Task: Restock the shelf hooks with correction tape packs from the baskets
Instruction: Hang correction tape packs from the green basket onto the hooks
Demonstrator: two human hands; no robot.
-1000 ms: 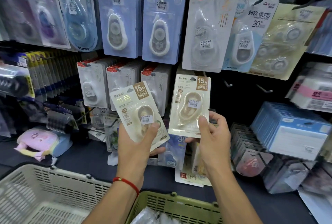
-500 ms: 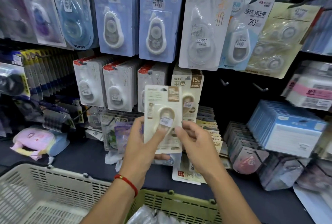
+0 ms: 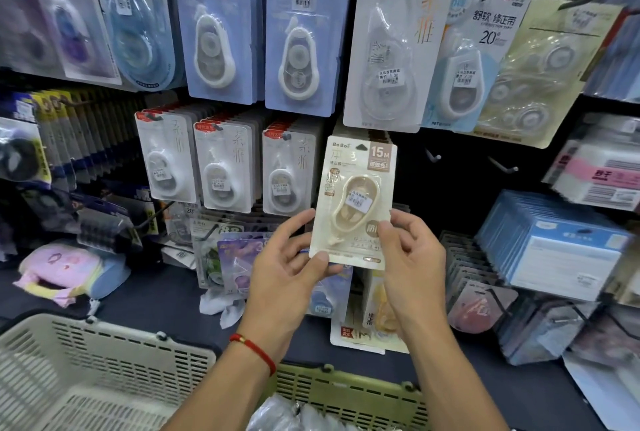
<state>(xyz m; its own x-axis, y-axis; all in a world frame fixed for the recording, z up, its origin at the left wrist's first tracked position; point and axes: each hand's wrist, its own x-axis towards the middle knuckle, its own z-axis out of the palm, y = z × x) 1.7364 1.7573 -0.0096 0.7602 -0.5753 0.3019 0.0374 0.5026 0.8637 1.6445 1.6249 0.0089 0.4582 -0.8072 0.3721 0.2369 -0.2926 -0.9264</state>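
Both hands hold up one cream correction tape pack [image 3: 356,202] marked 15M against the dark shelf wall. My left hand [image 3: 287,268] pinches its lower left corner with the thumb on front. At the lower right edge, my right hand [image 3: 412,257] grips the pack. The pack's hang hole sits at hook height, just under the upper row of packs; I cannot tell whether it is on a hook. A green basket [image 3: 346,385] at the bottom holds clear-wrapped packs [image 3: 277,413].
Two bare hooks [image 3: 433,155] [image 3: 505,167] stick out to the right of the held pack. White packs [image 3: 221,167] hang in three rows to its left, larger blue packs [image 3: 301,36] above. A cream basket [image 3: 104,344] stands at the lower left. Blue boxes [image 3: 561,243] are stacked at right.
One second ago each hand held a cream pack. The right-hand pack went onto a hook; both hands then took the other pack and raised it up and right, in front of the first.
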